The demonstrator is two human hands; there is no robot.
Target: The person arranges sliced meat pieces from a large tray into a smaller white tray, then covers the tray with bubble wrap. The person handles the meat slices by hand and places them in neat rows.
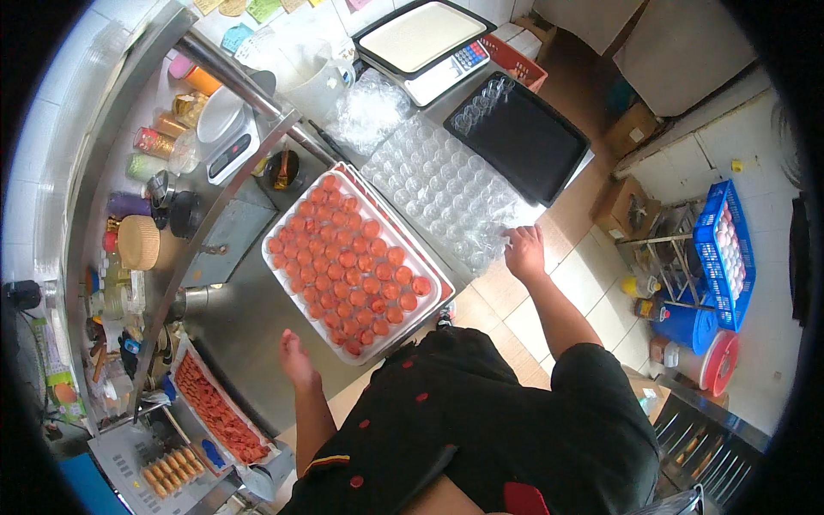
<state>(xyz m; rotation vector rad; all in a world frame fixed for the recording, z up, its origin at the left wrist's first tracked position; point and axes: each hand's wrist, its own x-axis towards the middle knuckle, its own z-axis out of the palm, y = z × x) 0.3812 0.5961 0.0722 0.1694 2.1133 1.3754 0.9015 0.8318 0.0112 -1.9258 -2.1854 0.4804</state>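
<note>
My right hand point(525, 252) is at the near right corner of a group of clear plastic cups point(438, 187), its fingertips touching the crinkled film or cups there. Whether they pinch anything is unclear. My left hand point(299, 362), empty, hovers over the steel counter, left of a white tray point(358, 358). Rows of small clear cups with an orange-red filling point(346, 259) fill that tray, which rests on other trays. Behind the clear cups lies a black tray point(524, 145), with several empty clear cups point(479, 106) grouped at its far left end.
A white scale point(447, 74) stands at the back beside a crumpled clear plastic bag point(368, 109). A steel shelf with a rail point(238, 80) overhangs the left side. At lower left sits a long container of red pieces point(215, 402). Blue crate point(707, 241) at right holds eggs.
</note>
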